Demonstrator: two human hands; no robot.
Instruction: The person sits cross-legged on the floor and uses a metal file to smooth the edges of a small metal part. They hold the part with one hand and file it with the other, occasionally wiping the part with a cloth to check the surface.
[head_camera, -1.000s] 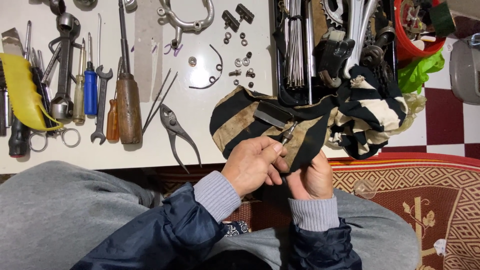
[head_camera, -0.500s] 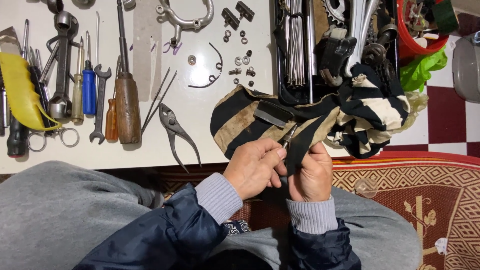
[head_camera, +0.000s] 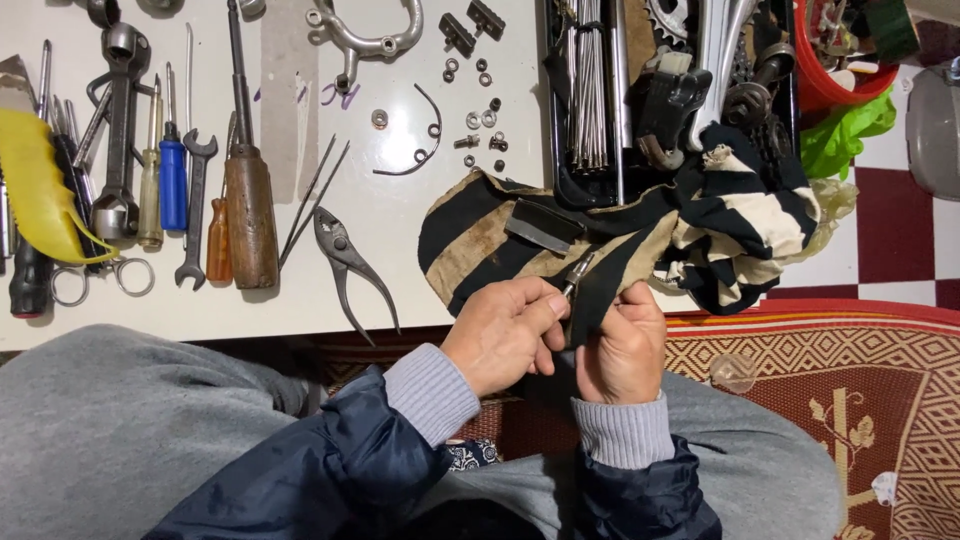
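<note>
My left hand (head_camera: 503, 335) pinches a small slim metal part (head_camera: 577, 273) between thumb and fingers at the white table's front edge. Right beside it, my right hand (head_camera: 620, 345) grips a dark fold of a black-and-cream striped cloth (head_camera: 480, 235) that wraps against the metal part. The cloth spreads over the table (head_camera: 400, 215) and bunches up to the right (head_camera: 745, 230). A flat dark metal piece (head_camera: 543, 225) lies on the cloth just above my hands.
Slip-joint pliers (head_camera: 345, 255) lie left of my hands. Further left are a wooden-handled screwdriver (head_camera: 248, 200), wrenches (head_camera: 195, 205), a blue screwdriver (head_camera: 172, 180), scissors (head_camera: 100, 275) and a yellow item (head_camera: 35, 190). Nuts and washers (head_camera: 480, 120), spokes (head_camera: 588, 90), bicycle parts (head_camera: 690, 90) and a red tub (head_camera: 830, 70) sit behind.
My hands have drawn closer together on the cloth, and the fingers of both have shifted a little around the small metal part. The things on the table have not moved.
</note>
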